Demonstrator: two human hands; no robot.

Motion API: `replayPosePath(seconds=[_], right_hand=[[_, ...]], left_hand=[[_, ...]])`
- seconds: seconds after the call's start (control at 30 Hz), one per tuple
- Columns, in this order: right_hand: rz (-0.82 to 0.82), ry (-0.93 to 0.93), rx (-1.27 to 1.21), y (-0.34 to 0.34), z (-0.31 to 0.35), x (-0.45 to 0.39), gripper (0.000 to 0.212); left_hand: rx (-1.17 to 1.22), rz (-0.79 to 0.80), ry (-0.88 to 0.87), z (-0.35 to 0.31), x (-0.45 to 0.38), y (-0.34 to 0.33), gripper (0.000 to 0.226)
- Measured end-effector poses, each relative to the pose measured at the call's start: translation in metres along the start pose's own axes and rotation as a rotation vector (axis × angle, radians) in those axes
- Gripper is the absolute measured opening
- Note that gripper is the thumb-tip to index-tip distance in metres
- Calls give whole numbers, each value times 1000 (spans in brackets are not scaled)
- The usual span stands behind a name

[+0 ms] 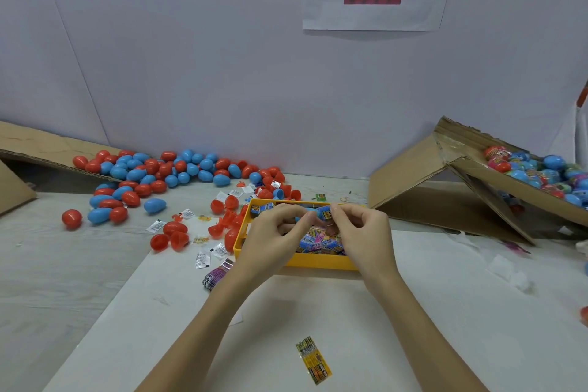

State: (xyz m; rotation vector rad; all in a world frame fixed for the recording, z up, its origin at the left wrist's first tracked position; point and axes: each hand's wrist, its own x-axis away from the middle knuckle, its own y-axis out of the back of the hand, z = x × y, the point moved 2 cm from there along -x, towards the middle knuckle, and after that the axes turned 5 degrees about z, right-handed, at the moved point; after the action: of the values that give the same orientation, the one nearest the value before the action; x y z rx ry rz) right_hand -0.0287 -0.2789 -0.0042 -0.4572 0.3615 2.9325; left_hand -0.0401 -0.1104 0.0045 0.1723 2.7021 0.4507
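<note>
Nearest me, at six o'clock, a loose yellow sleeve [313, 360] lies on the counter [445, 312]. My left hand [273, 232] and right hand [359, 232] pinch a blue egg [322, 212] over the yellow tray [318, 262]; I judge it half sleeved. Wrapped eggs [541, 172] fill the two-o'clock box [509, 197], and many bare eggs [165, 175] wait at ten.

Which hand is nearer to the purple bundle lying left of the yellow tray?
Left. The left hand, pinching the blue egg, is just up-right of the purple bundle; the right hand, also on the egg, sits farther right over the yellow tray.
</note>
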Motion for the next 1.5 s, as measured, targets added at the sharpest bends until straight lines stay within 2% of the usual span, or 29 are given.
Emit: replayPosePath(seconds=[0.13, 0.3, 0.33, 0.4, 0.5, 0.7, 1.1, 1.3, 1.4, 1.5], right_hand=[[57, 63, 80, -2, 4, 3, 15], [65, 52, -36, -4, 9, 4, 18], [70, 52, -68, -4, 10, 5, 16], [97, 65, -132, -3, 13, 6, 12], [145, 66, -204, -6, 16, 9, 16], [75, 31, -253, -7, 16, 10, 19], [95, 81, -236, -8, 22, 12, 19], [97, 65, -210, -9, 19, 13, 21], [90, 5, -290, -10, 17, 12, 20], [123, -84, -416, -11, 15, 11, 22]], left_hand=[[27, 9, 16, 0, 0, 1, 22], [105, -88, -22, 5, -2, 3, 6], [131, -95, -39, 4, -2, 3, 7], [165, -97, -61, 3, -2, 3, 25], [166, -115, -86, 3, -2, 5, 35], [166, -109, -113, 0, -2, 5, 30], [142, -129, -136, -2, -1, 7, 28], [111, -156, -180, -3, -1, 8, 41], [-5, -147, -238, -5, 0, 6, 54], [-97, -169, -255, -6, 1, 6, 56]])
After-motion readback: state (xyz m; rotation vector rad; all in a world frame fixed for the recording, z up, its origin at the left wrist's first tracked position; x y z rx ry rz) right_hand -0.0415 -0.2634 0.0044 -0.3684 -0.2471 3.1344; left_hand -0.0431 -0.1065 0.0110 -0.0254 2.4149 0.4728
